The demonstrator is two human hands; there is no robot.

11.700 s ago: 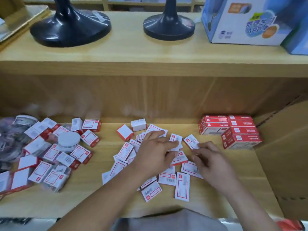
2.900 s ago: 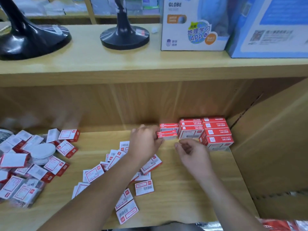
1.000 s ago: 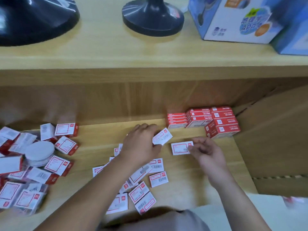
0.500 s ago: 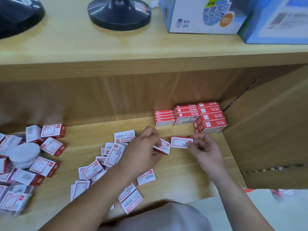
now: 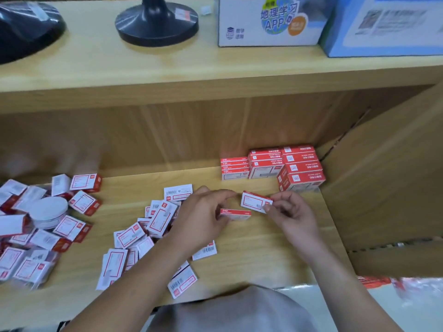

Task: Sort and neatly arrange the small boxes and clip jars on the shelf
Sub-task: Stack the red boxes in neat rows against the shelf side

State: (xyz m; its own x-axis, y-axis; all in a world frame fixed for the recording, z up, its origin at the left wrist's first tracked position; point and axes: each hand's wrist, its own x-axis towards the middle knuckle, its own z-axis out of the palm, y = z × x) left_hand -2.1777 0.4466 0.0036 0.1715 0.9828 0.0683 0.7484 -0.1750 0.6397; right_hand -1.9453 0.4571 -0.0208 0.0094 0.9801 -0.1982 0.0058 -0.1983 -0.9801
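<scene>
The left hand (image 5: 203, 216) now pinched a small box (image 5: 235, 213) turned red edge up, no longer label-up; the right hand (image 5: 291, 213) still pinched another box (image 5: 255, 202) above the shelf (image 5: 263, 248), before the stacked boxes (image 5: 273, 167).

- Shelf (image 5: 251, 248): pale yellow wood grain; back panel (image 5: 167, 135) darker brown
- Stack (image 5: 275, 167): red boxes, white fronts
- Loose boxes (image 5: 153, 226): white faces with red outlined frames, red corner marks, black barcodes; red sides
- Jar (image 5: 48, 212): white lid
- Stands (image 5: 157, 22): glossy black
- Carton (image 5: 268, 20): white, blue lettering, orange badge
- Right carton (image 5: 383, 25): light blue
</scene>
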